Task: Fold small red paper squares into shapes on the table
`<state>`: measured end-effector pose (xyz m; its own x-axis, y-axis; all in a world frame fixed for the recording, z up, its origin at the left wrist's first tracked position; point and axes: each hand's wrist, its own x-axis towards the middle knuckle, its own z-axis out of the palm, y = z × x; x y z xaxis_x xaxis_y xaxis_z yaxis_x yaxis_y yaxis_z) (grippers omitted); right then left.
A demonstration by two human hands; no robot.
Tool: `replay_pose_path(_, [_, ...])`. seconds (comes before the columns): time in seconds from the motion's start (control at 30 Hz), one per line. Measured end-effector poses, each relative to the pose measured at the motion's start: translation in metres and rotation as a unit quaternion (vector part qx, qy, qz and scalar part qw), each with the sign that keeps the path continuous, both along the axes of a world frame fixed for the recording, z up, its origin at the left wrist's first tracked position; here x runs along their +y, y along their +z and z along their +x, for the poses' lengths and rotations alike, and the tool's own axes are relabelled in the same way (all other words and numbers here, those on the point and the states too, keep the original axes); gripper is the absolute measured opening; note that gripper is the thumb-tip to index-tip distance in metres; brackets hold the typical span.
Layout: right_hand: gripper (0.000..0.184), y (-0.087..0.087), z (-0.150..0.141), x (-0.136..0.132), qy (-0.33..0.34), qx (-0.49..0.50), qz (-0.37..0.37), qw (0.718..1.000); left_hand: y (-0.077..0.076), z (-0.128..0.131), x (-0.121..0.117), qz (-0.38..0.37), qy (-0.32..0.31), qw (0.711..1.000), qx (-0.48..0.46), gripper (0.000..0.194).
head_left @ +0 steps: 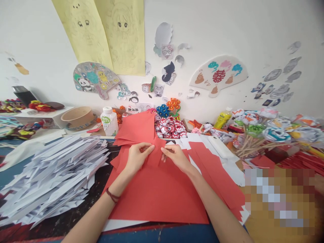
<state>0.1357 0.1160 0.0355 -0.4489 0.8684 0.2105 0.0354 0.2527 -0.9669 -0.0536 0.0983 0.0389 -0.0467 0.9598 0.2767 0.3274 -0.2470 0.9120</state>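
Between my hands is a small piece of red paper point(158, 152), raised above the larger red sheets. My left hand point(139, 153) pinches its left edge between thumb and fingers. On the opposite edge, my right hand point(176, 155) pinches it the same way, with the lower fingers curled under. Beneath both hands a large red paper sheet point(157, 195) lies flat over white paper. Several smaller red squares point(138, 126) are piled just beyond my left hand. Longer red strips point(215, 172) rest to the right of my right hand.
A big heap of folded white paper strips point(60, 175) covers the left side. Along the wall stand a white bottle point(109, 121), a round wooden container point(78, 118), red-and-white folded paper pieces point(170, 128) and a yellow bottle point(222, 118). Paper flowers on sticks point(263, 131) fill the right.
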Motion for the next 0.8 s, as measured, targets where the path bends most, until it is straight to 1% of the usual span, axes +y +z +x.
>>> replay_pose_path(0.2, [0.039,0.0016,0.0002,-0.0014,0.016,0.013,0.003,1.0,0.0006,0.0,-0.0008,-0.011,-0.002,1.0,-0.012,0.034])
replay_pose_path(0.4, [0.04,0.0033,0.0002,-0.002,0.018,0.016,0.004,1.0,-0.0005,0.0,-0.0011,-0.013,-0.003,1.0,-0.02,0.033])
replay_pose_path(0.57, [0.044,0.0044,0.0,-0.0026,0.016,0.009,0.005,1.0,0.0003,0.0006,-0.0014,-0.009,-0.003,1.0,-0.026,0.032])
replay_pose_path(0.67, [0.043,0.0048,0.0004,-0.0026,0.015,0.006,0.012,1.0,0.0017,0.0004,-0.0017,-0.015,-0.002,1.0,-0.025,0.032])
replay_pose_path(0.8, [0.042,0.0047,0.0012,-0.0022,0.004,-0.018,0.026,0.999,0.002,-0.0023,-0.0008,-0.012,-0.017,1.0,-0.01,0.033])
